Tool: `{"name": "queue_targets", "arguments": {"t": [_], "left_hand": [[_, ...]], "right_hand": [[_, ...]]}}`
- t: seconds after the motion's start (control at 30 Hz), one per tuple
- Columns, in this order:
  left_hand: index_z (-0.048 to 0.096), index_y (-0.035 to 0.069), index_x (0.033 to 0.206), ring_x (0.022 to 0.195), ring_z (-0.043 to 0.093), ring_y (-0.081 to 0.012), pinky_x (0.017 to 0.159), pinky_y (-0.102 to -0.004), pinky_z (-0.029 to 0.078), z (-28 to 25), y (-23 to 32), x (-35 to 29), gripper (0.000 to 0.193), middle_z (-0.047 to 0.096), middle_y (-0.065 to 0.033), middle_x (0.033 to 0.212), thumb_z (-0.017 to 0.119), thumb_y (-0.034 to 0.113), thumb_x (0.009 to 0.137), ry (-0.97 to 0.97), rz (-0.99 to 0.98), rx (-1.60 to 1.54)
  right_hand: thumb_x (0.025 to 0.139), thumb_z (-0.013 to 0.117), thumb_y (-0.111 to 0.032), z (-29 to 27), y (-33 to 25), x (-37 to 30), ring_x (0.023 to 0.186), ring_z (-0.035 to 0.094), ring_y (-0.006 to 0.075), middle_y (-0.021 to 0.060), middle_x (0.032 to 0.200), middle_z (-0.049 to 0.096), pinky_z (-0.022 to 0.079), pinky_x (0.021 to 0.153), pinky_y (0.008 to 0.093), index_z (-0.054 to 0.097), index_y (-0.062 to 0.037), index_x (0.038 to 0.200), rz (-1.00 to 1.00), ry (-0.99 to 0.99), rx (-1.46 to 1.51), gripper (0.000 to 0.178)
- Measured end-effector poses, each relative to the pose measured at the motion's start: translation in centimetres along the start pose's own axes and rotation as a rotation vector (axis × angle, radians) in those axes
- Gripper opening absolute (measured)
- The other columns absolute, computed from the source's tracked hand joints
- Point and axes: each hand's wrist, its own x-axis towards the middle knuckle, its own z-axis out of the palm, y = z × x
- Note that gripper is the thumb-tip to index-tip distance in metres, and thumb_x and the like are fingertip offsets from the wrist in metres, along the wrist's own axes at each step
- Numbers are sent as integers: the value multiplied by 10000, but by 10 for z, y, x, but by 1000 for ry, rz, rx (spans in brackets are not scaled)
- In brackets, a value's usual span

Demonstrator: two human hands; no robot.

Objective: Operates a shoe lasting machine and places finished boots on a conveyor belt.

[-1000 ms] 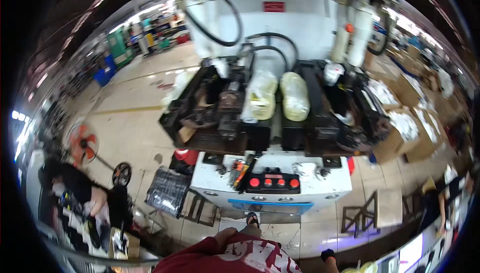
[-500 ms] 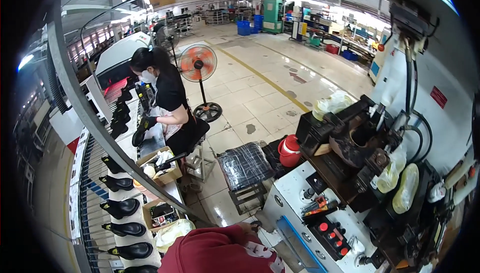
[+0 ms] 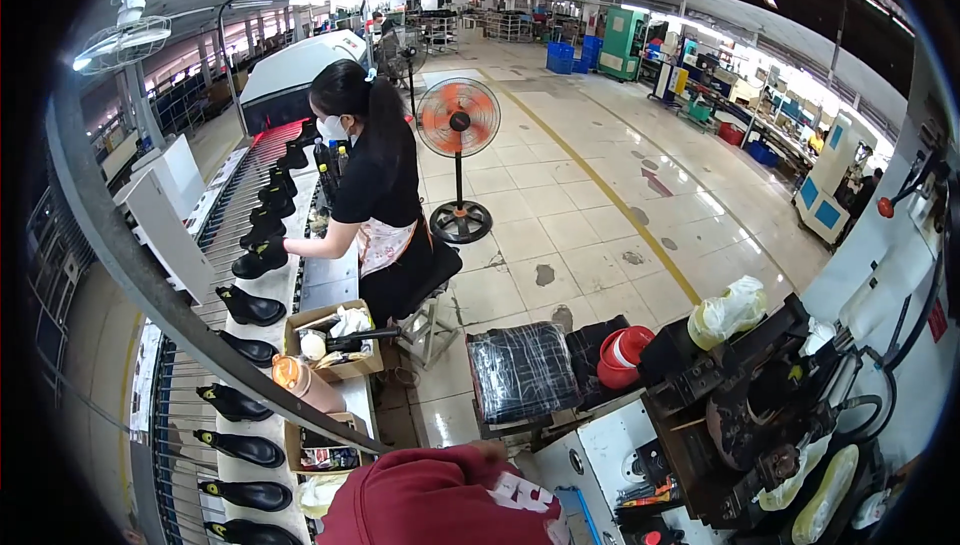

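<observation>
A dark red sleeve (image 3: 425, 495) crosses the lower edge, beside a white pattern on the garment's front. At its far end a small, blurred part of what looks like my left hand (image 3: 489, 453) shows; its fingers and anything in them are hidden. My right hand is out of sight. Left of the sleeve, black ankle boots (image 3: 240, 448) lie in a row along a pale strip on the roller conveyor (image 3: 190, 475). Closest to the sleeve stand a cardboard box (image 3: 350, 457) of small items and a yellowish plastic-wrapped bundle (image 3: 319, 495).
A co-worker (image 3: 375, 175) sits at the conveyor, a dark-gloved hand on a boot (image 3: 260, 259). A pressing machine (image 3: 740, 415) fills the right. Ahead are a plastic-wrapped stack (image 3: 522, 373), a red bucket (image 3: 624, 355) and a standing fan (image 3: 459, 125). A metal post (image 3: 190, 330) curves across the left.
My view has swung right to left, showing more conveyor and less of the machine. The co-worker's gloved hand and boot have gone from near the body to the boot row.
</observation>
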Motion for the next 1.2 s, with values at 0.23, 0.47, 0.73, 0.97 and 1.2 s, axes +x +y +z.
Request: {"name": "queue_targets", "arguments": {"t": [0.23, 0.47, 0.73, 0.97, 1.2], "left_hand": [[621, 83, 1184, 727, 683, -196, 609, -327, 555, -185, 105, 29, 371, 692, -102, 890, 503, 378, 993, -390, 85, -1051], [656, 48, 1045, 868, 636, -349, 771, -416, 507, -375, 278, 25, 211, 650, -168, 894, 584, 228, 962, 237, 911, -505], [716, 126, 1117, 1044, 554, -358, 936, -428, 463, -438, 279, 89, 246, 597, -138, 1065, 650, 206, 894, 615, 584, -11], [709, 79, 1154, 1288, 436, -347, 1047, -550, 316, -438, 330, 143, 356, 578, -148, 1295, 563, 217, 860, 172, 429, 441], [692, 20, 1199, 1378, 400, -371, 1153, -689, 114, -438, 335, 185, 434, 570, -170, 1377, 577, 277, 869, 36, 315, 423]], "right_hand": [[1022, 520, -222, -20, -54, 58, 986, 641, 322, 167, 1201, 631, 514, 876, 410, 572, -23, 1306, -138, -28, 543, 351], [990, 502, -280, -18, -405, -50, 1049, 635, 222, 105, 1217, 660, 541, 837, 343, 587, -137, 1346, -739, 840, 668, 393], [989, 612, -176, -13, -498, -7, 1104, 579, 186, 99, 1260, 560, 487, 944, 330, 418, -79, 1454, -827, 613, 636, 513], [877, 764, -151, -43, -479, 70, 1269, 512, 288, 200, 1436, 442, 419, 1056, 404, 324, -55, 1511, -787, 1058, 325, 778], [767, 799, -354, -88, -465, 140, 1365, 455, 328, 251, 1455, 458, 383, 1105, 385, 271, 38, 1505, -700, 978, 227, 989]]}}
